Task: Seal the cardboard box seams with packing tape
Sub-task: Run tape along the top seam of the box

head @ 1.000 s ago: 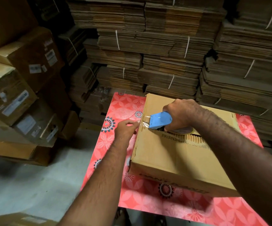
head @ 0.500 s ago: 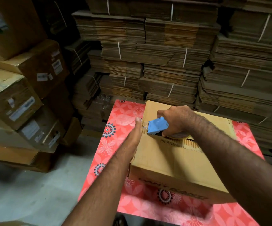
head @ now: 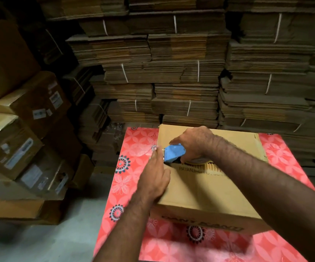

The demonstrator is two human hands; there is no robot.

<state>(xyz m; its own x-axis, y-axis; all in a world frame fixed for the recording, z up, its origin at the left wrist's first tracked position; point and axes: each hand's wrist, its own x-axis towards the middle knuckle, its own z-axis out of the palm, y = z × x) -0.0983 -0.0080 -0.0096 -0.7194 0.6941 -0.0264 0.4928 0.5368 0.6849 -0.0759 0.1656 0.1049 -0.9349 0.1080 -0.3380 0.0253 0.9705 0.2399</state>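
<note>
A brown cardboard box (head: 205, 191) with printed lettering lies on a table covered by a red flowered cloth (head: 134, 144). My right hand (head: 192, 142) grips a blue tape dispenser (head: 173, 153) at the box's top left edge, over the seam. The tape roll is mostly hidden under that hand. My left hand (head: 155, 176) lies flat with straight fingers against the box's left side and top edge, just below the dispenser's nose. A short strip of clear tape shows at the fingertips.
Tied bundles of flattened cardboard (head: 171, 76) are stacked high right behind the table. Labelled cartons (head: 20, 140) are piled at the left. Grey floor (head: 39, 241) lies at the lower left, beside the table's edge.
My left hand went from pinching the tape end to lying flat on the box's left edge. The dispenser stayed at the same corner. The camera tilted upward a little.
</note>
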